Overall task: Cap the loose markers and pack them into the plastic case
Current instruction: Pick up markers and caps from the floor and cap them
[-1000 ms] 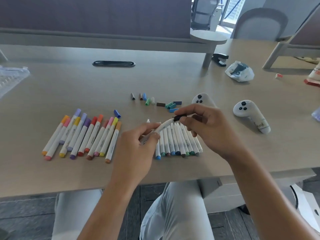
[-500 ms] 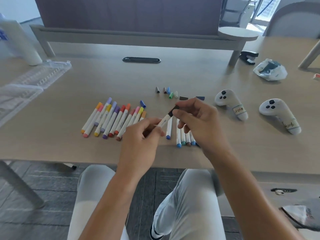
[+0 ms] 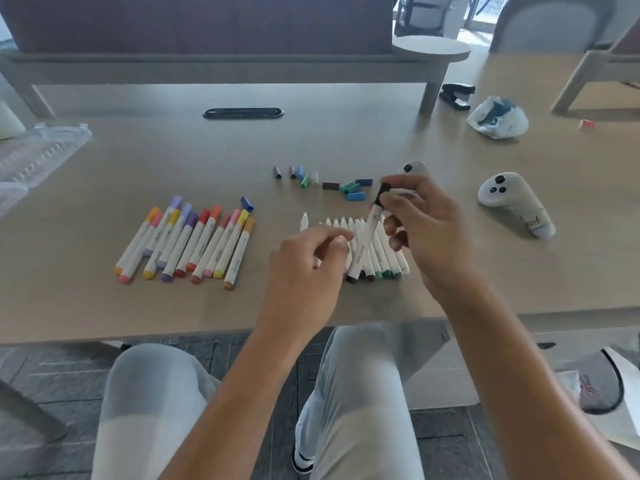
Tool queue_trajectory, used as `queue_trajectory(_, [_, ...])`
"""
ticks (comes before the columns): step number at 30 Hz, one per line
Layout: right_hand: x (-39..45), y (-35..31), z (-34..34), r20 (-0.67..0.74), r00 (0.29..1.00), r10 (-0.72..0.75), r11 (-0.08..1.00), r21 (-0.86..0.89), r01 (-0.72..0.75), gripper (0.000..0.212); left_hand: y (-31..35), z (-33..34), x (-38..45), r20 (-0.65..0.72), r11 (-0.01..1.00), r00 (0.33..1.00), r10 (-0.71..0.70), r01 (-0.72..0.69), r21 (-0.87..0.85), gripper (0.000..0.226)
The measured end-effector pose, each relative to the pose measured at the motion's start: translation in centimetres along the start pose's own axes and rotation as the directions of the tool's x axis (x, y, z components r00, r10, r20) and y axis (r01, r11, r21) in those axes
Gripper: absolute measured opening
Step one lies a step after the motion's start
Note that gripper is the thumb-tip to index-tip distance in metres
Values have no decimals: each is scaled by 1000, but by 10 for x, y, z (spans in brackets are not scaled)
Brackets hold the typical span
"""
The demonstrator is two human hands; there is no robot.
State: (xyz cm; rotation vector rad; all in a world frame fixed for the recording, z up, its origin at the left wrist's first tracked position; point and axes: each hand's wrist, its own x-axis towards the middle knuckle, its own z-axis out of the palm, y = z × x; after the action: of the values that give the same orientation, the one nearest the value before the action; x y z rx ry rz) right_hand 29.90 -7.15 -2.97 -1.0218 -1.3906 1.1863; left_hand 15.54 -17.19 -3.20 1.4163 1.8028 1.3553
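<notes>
My right hand (image 3: 426,230) pinches a white marker with a black cap (image 3: 367,237) near its capped end, and the marker slants down over a row of several uncapped markers (image 3: 382,252) on the table. My left hand (image 3: 308,268) hovers just left of that marker with loosely curled fingers and holds nothing that I can see. One uncapped marker (image 3: 304,220) lies apart to the left. Several loose caps (image 3: 330,185) lie behind the row, and a blue cap (image 3: 247,203) lies further left. Capped markers (image 3: 187,240) lie in a row at the left. The clear plastic case (image 3: 38,150) lies open at the far left.
Two white controllers (image 3: 516,202) (image 3: 414,167) lie to the right of the caps. A crumpled plastic bag (image 3: 498,117) and a black stapler (image 3: 457,95) sit at the back right. A black cable slot (image 3: 242,113) is in the table's middle back. My knees are below the table's front edge.
My left hand has let go of the black-capped marker's lower end. My right hand alone now holds it, swung more upright. The view has shifted a little.
</notes>
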Motion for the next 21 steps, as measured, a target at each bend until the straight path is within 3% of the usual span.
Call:
queue_trajectory(4, [17,19,-31,-59,996,-68,964,-260,51,16,-12,-1,7,-76,992,996,36,-27,123,18])
queue_trajectory(9, [33,44,-53,-37,996,-79,887,-459,53,14,-29,-1,19,-164,931,976,143,-77,357,20])
queue_trajectory(13, [36,52,-54,11,998,-66,835,-546,62,17,-39,-3,33,-182,873,973,144,-39,486,28])
queue_trajectory(21, [27,52,-48,-11,994,-109,744,-664,74,20,-48,-2,51,-137,843,989,50,32,536,31])
